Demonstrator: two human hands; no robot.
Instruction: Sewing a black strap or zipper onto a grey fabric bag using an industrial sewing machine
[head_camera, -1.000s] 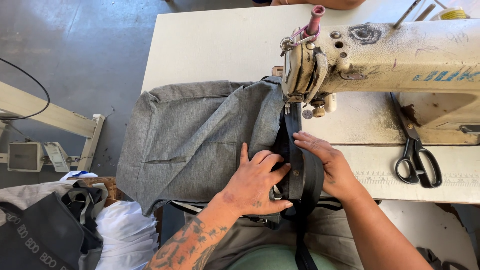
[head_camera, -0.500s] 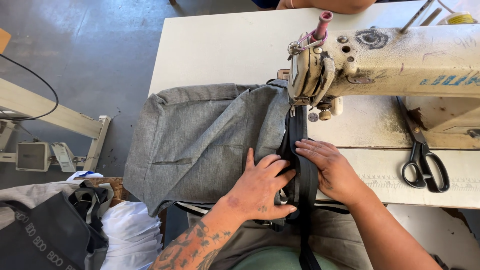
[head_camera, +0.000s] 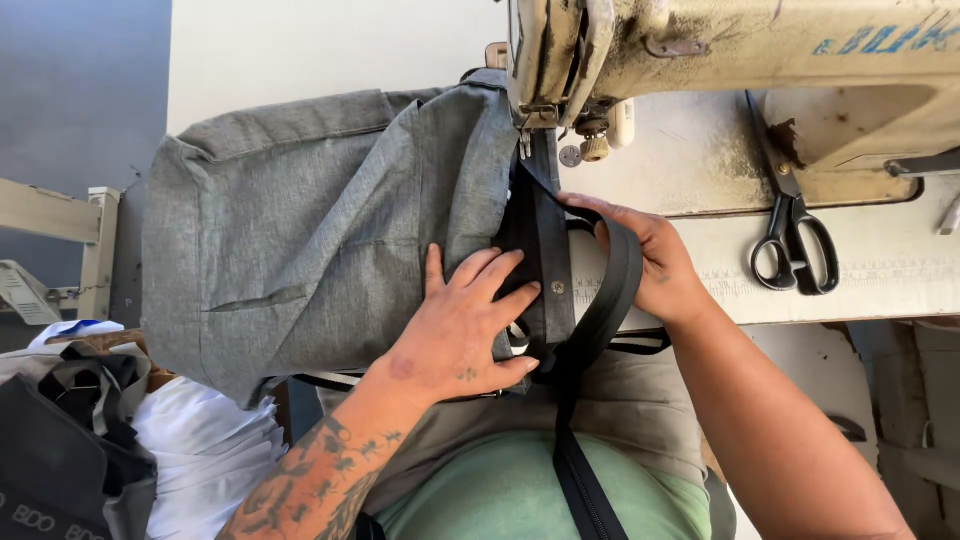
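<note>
A grey fabric bag body (head_camera: 300, 230) lies on the white sewing table (head_camera: 300, 50), its right edge under the head of a cream industrial sewing machine (head_camera: 720, 50). A black strap (head_camera: 545, 260) runs from the needle area down toward me. My left hand (head_camera: 460, 325) lies flat with fingers spread on the grey fabric and the strap's left edge. My right hand (head_camera: 650, 260) rests on the strap's right side, fingers along a black webbing loop (head_camera: 615, 290). Neither hand grips anything.
Black-handled scissors (head_camera: 795, 235) lie on the machine bed to the right. At lower left sit white fabric (head_camera: 200, 450) and black bags (head_camera: 60, 450). A wooden frame (head_camera: 70, 230) stands left of the table over a grey floor.
The view has moved closer to the work. Both hands have slid the grey fabric and black strap slightly toward the needle and stay pressed on them.
</note>
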